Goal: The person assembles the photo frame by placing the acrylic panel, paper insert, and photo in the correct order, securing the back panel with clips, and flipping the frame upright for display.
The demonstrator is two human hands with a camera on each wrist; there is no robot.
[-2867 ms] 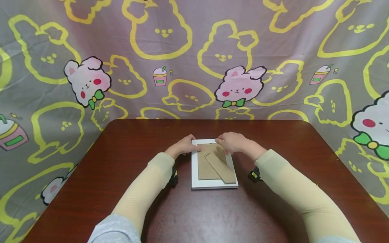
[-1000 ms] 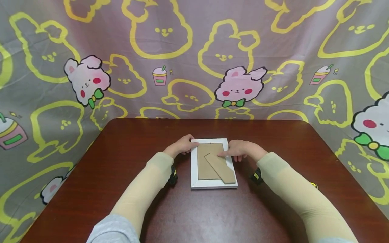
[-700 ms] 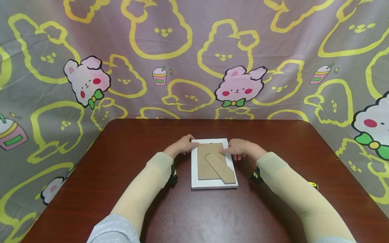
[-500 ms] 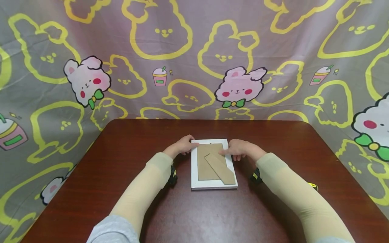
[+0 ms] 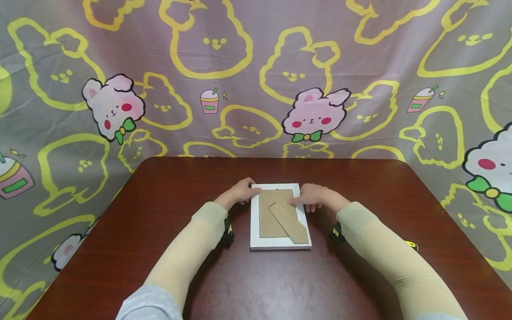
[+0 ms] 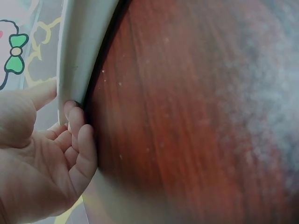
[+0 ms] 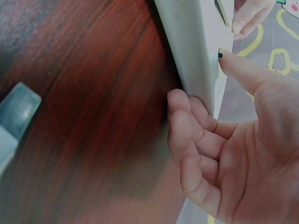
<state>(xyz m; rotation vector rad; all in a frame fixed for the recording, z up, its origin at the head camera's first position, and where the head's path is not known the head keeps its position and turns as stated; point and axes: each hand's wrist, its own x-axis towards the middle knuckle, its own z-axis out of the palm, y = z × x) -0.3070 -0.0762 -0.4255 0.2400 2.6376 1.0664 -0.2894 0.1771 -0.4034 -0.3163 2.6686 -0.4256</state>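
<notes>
A white picture frame (image 5: 276, 243) lies on the table with its back up. Its brown backing board (image 5: 270, 226) carries a slanted easel stand (image 5: 290, 222). At the upper left edge, my left hand (image 5: 242, 190) holds the frame, thumb on the rim and curled fingers against the side. My right hand (image 5: 316, 195) is at the upper right edge, its thumb reaching over onto the backing. In the right wrist view its curled fingers (image 7: 180, 126) lie along the frame's outer side. A tiny dark piece (image 7: 220, 55) shows at the thumb tip.
The frame rests on a dark red-brown table (image 5: 192, 178). A yellow and black object (image 5: 412, 245) sits partly hidden behind the right forearm. A grey-tipped object (image 7: 21, 109) shows in the right wrist view. A patterned curtain (image 5: 248, 151) hangs behind the table.
Since the earliest frame, my right hand has shifted from the frame's top right corner down its right side. My left thumb has drawn back from the backing to the rim. Recently, little has moved.
</notes>
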